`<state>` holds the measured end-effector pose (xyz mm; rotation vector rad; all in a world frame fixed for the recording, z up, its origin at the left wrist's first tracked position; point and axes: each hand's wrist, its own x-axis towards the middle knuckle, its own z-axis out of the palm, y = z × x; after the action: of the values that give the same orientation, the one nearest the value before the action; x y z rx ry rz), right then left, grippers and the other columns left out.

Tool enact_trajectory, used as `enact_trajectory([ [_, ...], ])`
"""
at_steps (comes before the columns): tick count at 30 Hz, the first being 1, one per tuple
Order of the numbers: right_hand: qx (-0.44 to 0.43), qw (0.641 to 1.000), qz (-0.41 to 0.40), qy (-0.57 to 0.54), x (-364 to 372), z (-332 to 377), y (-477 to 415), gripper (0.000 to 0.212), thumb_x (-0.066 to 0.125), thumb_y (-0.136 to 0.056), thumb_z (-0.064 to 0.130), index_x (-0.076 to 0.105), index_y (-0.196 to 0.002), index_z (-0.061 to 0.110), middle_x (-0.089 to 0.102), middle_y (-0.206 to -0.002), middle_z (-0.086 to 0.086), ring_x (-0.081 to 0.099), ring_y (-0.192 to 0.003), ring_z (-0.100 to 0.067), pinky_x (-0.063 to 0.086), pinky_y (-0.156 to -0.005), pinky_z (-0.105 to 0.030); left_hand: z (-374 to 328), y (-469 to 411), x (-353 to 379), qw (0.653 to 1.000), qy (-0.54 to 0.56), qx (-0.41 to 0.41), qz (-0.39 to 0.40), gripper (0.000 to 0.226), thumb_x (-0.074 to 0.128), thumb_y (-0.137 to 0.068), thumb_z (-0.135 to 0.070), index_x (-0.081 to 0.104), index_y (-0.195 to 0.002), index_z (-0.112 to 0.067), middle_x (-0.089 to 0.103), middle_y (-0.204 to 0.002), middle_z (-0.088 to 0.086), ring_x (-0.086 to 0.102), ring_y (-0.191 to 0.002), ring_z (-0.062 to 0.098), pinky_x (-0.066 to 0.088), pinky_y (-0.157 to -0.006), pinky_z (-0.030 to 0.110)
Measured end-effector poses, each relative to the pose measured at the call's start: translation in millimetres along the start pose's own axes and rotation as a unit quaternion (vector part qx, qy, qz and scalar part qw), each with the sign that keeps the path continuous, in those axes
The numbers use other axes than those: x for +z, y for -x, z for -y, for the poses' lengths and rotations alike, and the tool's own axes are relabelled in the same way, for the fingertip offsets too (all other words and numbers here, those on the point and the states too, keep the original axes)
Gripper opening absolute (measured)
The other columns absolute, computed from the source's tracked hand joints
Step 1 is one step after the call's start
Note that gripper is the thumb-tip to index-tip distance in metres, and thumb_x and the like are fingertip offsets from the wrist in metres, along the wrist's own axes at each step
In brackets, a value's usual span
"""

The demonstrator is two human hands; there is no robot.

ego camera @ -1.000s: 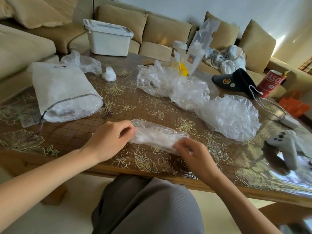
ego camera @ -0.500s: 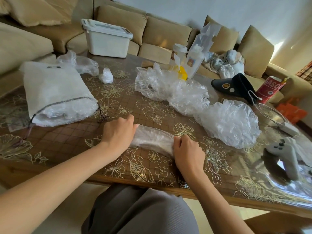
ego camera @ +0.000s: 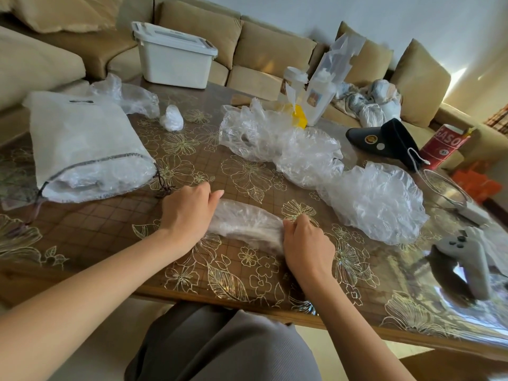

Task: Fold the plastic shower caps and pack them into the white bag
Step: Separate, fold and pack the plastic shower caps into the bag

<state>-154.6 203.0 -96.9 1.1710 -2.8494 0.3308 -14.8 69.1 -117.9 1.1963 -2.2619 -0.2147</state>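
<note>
Fingers (ego camera: 215, 194) of left hand (ego camera: 189, 213) and right hand (ego camera: 308, 243) grip the ends of the folded clear plastic shower cap (ego camera: 247, 224), near-centre, right of the white drawstring fabric bag (ego camera: 82, 144). Featherlight, slippery, probably springy: pin the ends.

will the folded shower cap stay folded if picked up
Doubtful: the folded shower cap is thin crinkled film, gripped by the left hand and right hand, so it likely springs open when released. It looks light and floppy, likely sagging if lifted by one end.
</note>
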Motion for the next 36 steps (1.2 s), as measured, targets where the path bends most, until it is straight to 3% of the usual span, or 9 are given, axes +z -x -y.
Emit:
enact_trajectory([
  [6,0.008,1.000,0.010,-0.006,-5.2,-0.6,-1.7,0.032,0.037,-0.100,0.041,0.048,-0.106,0.011,0.064,-0.101,-0.007,0.053,-0.076,-0.023,0.035,-0.062,-0.030,1.9,-16.4,-13.1,0.997,-0.069,-0.003,-0.031,0.035,0.044,-0.098,-0.035,0.057,-0.084,-0.005,0.055,-0.064,0.006,0.048,-0.054,0.019,0.028,-0.043,0.024],
  [9,-0.042,0.991,-0.121,-0.043,-8.4,-1.0,-0.5,0.026,0.049,-0.097,0.030,0.055,-0.110,0.008,0.059,-0.109,-0.008,0.053,-0.095,-0.024,0.038,-0.073,-0.031,-7.8,-4.1,-20.3,0.986,-0.009,0.122,-0.113,0.028,0.047,-0.092,-0.020,0.064,-0.088,0.002,0.065,-0.075,0.015,0.055,-0.061,0.023,0.041,-0.047,0.026],
  [11,-0.157,0.964,-0.193,-0.089,-6.1,9.0,4.6,0.012,0.058,-0.090,0.008,0.061,-0.101,0.004,0.063,-0.099,-0.011,0.054,-0.086,-0.023,0.041,-0.071,-0.028,-25.8,12.1,-18.9,0.982,0.028,0.183,-0.036,0.034,0.041,-0.091,-0.017,0.064,-0.110,0.001,0.068,-0.105,0.017,0.065,-0.093,0.030,0.051,-0.083,0.037],
  [12,-0.207,0.956,-0.181,-0.103,-2.0,14.6,8.1,0.016,0.059,-0.088,0.001,0.063,-0.103,0.003,0.065,-0.101,-0.013,0.058,-0.089,-0.025,0.044,-0.076,-0.028,-34.8,20.0,-18.5,0.982,0.038,0.178,0.045,0.040,0.037,-0.094,-0.017,0.054,-0.127,-0.002,0.057,-0.131,0.013,0.054,-0.120,0.028,0.035,-0.105,0.036],
  [14,-0.269,0.954,-0.061,-0.119,8.7,21.7,15.0,0.033,0.049,-0.095,0.006,0.055,-0.128,0.004,0.055,-0.132,-0.014,0.048,-0.126,-0.027,0.031,-0.106,-0.028,-38.7,26.3,-12.3,0.976,0.021,0.156,0.151,0.048,0.025,-0.102,-0.024,0.024,-0.148,-0.011,0.019,-0.156,0.002,0.013,-0.145,0.016,0.001,-0.117,0.031],
  [17,-0.256,0.960,0.061,-0.092,17.4,14.1,15.6,0.052,0.025,-0.103,0.037,0.022,-0.149,0.014,0.014,-0.158,-0.003,0.003,-0.146,-0.014,-0.006,-0.114,-0.022,-26.5,22.5,-1.7,0.965,-0.053,0.144,0.214,0.060,0.005,-0.100,-0.046,0.005,-0.151,-0.016,-0.002,-0.159,0.000,-0.009,-0.145,0.013,-0.011,-0.116,0.033],
  [24,-0.236,0.964,0.121,-0.018,13.9,7.3,16.4,0.090,-0.007,-0.075,0.068,0.000,-0.151,0.022,-0.007,-0.159,0.003,-0.014,-0.143,-0.007,-0.018,-0.112,-0.024,-7.4,18.1,1.1,0.950,-0.047,0.151,0.268,0.123,-0.041,-0.044,-0.076,-0.007,-0.150,-0.023,-0.012,-0.157,-0.008,-0.015,-0.143,0.006,-0.015,-0.113,0.032],
  [32,-0.186,0.975,0.121,-0.001,11.7,-1.4,19.4,0.093,-0.006,-0.072,0.072,-0.003,-0.151,0.022,-0.010,-0.158,0.003,-0.017,-0.143,-0.009,-0.018,-0.113,-0.031,-6.2,19.6,0.2,0.953,-0.049,0.127,0.272,0.101,-0.027,-0.060,-0.069,-0.013,-0.148,-0.022,-0.024,-0.150,-0.010,-0.020,-0.141,0.008,-0.019,-0.111,0.031],
  [36,-0.159,0.978,0.131,-0.002,12.8,-5.5,19.5,0.090,-0.002,-0.077,0.071,-0.003,-0.151,0.020,-0.012,-0.158,-0.001,-0.018,-0.143,-0.012,-0.017,-0.115,-0.033,-6.4,18.3,-2.1,0.963,-0.044,0.052,0.260,0.064,0.000,-0.097,-0.050,-0.005,-0.150,-0.014,-0.017,-0.156,0.004,-0.015,-0.144,0.016,-0.013,-0.113,0.030],
])
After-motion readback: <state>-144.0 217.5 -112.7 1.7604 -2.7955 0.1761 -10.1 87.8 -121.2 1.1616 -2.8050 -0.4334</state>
